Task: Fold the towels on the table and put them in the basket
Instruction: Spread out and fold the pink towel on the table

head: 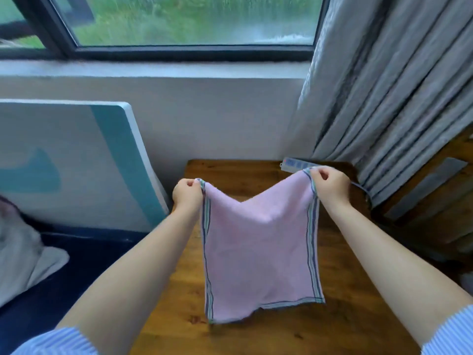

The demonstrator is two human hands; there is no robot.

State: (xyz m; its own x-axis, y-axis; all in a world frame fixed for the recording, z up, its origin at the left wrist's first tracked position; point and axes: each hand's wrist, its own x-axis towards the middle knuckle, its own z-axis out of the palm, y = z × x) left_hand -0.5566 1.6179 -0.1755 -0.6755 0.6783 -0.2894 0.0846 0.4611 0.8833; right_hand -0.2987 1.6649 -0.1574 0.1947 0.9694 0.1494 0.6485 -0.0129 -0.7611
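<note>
**Pink towel held up over the worktop, ready for its first fold**

Wooden worktop (256, 336) under a window, a grey curtain (384, 98) hanging past its far right corner and a white-and-teal board (76, 162) leaning on the wall beyond its left edge. A power strip (294, 163) lies at the far edge.

Both hands hold one towel (258, 252) in the air above the middle of the worktop. The left hand (186, 193) pinches its upper left corner; the right hand (330, 185) pinches its upper right corner, fingers curled round the hem. Between them the top edge sags in a shallow V, so the cloth is not yet taut.

To fold well from here, I would draw the hands apart until the top edge runs straight, then lower the bottom hem onto the worktop first and lay the rest flat, striped edges parallel to the worktop's sides, before bringing corner to corner.

Pale pink terry, it has narrow striped bands in dark blue and green down both sides and along the bottom. Its lower edge hangs uneven, the left corner dropping lower than the right, possibly already doubled there, though blur makes that hard to tell. No basket is in view.
</note>
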